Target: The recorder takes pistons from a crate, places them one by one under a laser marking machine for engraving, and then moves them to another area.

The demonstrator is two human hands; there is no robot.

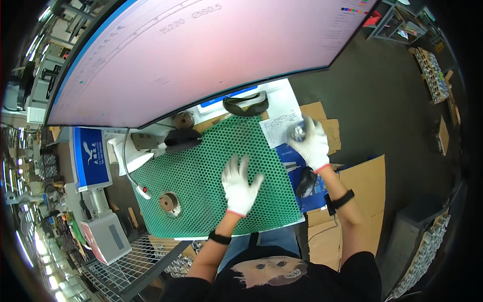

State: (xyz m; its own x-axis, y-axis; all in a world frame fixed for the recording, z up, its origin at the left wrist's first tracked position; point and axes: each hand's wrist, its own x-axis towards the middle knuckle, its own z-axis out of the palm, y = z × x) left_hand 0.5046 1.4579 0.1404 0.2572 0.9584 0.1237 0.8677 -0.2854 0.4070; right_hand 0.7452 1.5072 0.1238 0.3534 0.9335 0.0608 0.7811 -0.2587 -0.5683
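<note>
My right hand point(313, 143), in a white glove, is closed around a shiny round metal part point(298, 132) at the right edge of the work surface. Beneath that part lie a printed white sheet point(274, 132) and a blue printed sheet point(290, 162). A black computer mouse point(306, 182) sits just below this hand. Over the green perforated mat point(211, 156), my left hand point(240, 186), gloved too, spreads its fingers and holds nothing. Whether its palm touches the mat, I cannot tell.
A large monitor point(201, 55) overhangs the far side. Dark safety glasses point(246, 104) lie below it. On the mat's left rests a brown round part point(168, 202); a similar cylinder point(184, 120) stands farther back. A white lamp point(132, 156) and a blue-and-white machine point(93, 156) flank the left.
</note>
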